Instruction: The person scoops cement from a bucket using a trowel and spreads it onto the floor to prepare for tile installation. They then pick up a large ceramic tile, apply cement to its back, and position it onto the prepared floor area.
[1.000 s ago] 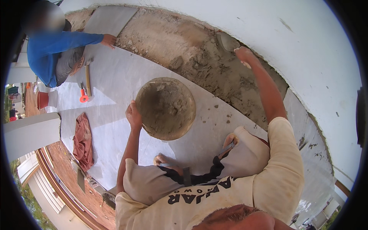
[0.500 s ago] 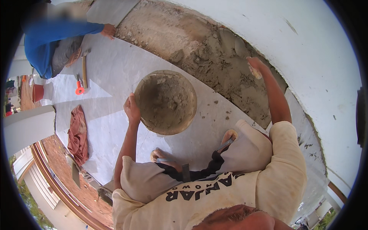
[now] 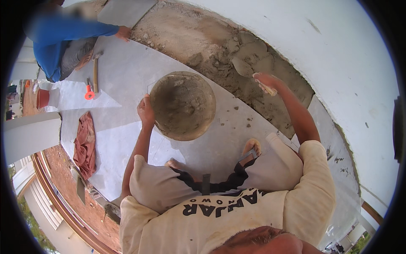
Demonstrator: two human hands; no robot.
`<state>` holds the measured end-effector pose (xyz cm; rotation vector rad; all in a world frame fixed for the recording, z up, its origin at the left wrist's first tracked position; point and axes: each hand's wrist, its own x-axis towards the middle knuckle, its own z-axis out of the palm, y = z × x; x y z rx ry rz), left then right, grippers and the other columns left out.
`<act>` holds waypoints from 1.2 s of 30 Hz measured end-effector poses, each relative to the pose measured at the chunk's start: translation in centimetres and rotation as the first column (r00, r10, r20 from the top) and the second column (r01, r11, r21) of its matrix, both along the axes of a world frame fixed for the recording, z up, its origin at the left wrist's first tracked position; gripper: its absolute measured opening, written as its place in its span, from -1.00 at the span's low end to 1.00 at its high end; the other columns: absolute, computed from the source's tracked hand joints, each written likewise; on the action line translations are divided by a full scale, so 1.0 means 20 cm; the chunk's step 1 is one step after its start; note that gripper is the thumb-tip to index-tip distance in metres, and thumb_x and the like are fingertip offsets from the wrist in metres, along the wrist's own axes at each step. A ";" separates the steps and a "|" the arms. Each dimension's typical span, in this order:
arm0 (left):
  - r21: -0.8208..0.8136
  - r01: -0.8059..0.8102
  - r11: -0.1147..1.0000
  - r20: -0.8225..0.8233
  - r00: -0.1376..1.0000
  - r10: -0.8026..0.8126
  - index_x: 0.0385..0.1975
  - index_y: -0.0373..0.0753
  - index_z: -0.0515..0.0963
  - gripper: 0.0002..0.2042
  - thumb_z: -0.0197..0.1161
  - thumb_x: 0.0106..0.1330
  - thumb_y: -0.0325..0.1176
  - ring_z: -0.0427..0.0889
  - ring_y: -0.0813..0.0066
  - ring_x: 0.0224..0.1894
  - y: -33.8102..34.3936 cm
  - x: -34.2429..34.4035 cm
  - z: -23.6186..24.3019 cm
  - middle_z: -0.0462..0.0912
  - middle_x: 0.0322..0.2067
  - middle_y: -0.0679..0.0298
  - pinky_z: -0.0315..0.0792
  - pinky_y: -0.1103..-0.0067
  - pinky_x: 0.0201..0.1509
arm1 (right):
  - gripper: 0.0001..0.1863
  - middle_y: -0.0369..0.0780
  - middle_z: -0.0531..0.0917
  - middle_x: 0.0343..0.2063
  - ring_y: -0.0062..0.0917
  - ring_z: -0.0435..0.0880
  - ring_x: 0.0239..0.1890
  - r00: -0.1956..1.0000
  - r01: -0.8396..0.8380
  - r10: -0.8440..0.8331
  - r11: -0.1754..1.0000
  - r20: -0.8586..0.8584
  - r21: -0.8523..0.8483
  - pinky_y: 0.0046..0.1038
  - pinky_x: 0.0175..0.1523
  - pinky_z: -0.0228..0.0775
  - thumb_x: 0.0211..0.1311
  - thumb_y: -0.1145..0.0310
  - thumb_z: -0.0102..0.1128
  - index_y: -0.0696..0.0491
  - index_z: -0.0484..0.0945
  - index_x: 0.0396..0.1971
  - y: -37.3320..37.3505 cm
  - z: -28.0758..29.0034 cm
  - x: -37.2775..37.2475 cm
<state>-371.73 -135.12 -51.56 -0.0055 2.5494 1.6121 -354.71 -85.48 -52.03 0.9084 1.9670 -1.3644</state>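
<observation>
My left hand (image 3: 146, 111) grips the round bucket (image 3: 205, 111) at its left side, by the wire handle. Grey mortar (image 3: 177, 97) lies inside the bucket, which stands on the grey tiled floor (image 3: 224, 127). My right hand (image 3: 267, 83) is closed on the light handle of a trowel (image 3: 242, 66). The trowel's blade rests on the strip of wet mortar (image 3: 279, 106) between the tiles and the white wall (image 3: 325, 42).
A person in a blue sleeve (image 3: 97, 29) crouches at the upper left, hand on the tile edge. A hammer (image 3: 95, 76), an orange-handled tool (image 3: 89, 94), a reddish cloth (image 3: 84, 144) and a red bucket (image 3: 42, 98) lie or stand to the left, near a white pillar (image 3: 34, 135).
My right hand first moved down along the mortar strip, then swung left with the trowel, whose blade now shows lower down. My left hand stays on the bucket, which appears higher in the view.
</observation>
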 end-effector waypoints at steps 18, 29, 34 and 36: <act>0.133 -0.075 0.988 0.047 0.996 0.069 -0.57 -0.32 0.44 -0.55 0.01 0.51 -0.10 0.25 0.62 -0.45 0.08 0.04 0.06 0.35 -0.59 0.41 0.26 0.50 -0.35 | -0.57 -0.29 0.44 -0.66 -0.56 0.44 -0.66 0.997 0.043 -0.046 0.998 -0.054 -0.056 -0.39 -0.59 0.34 0.37 -0.02 0.00 0.12 0.44 -0.32 0.00 -0.15 -0.19; 0.027 -0.012 1.000 -0.041 0.999 0.013 -0.60 -0.27 0.41 -0.55 0.04 0.50 -0.07 0.22 0.63 -0.48 0.04 0.00 0.02 0.30 -0.61 0.46 0.21 0.51 -0.40 | -0.57 -0.27 0.45 -0.65 -0.53 0.48 -0.65 0.979 -0.194 0.204 0.954 -0.022 0.227 -0.34 -0.53 0.36 0.37 -0.01 -0.03 0.13 0.45 -0.28 -0.22 -0.02 -0.11; 0.015 -0.011 1.000 -0.005 1.000 0.012 -0.62 -0.30 0.37 -0.52 0.04 0.49 -0.07 0.21 0.62 -0.49 0.07 0.01 0.04 0.27 -0.62 0.44 0.21 0.49 -0.40 | -0.59 -0.28 0.44 -0.61 -0.56 0.47 -0.64 0.997 -0.007 0.015 0.995 -0.076 0.101 -0.37 -0.55 0.32 0.37 -0.02 -0.01 0.08 0.44 -0.29 -0.14 -0.07 -0.05; -0.035 -0.035 0.999 -0.009 0.999 0.035 -0.62 -0.31 0.37 -0.52 0.04 0.49 -0.07 0.22 0.61 -0.49 0.02 -0.01 0.02 0.28 -0.62 0.42 0.21 0.48 -0.40 | -0.59 -0.28 0.44 -0.62 -0.55 0.45 -0.65 0.996 0.042 -0.041 0.999 -0.085 0.014 -0.36 -0.55 0.32 0.38 -0.02 -0.02 0.09 0.42 -0.31 -0.17 -0.06 -0.11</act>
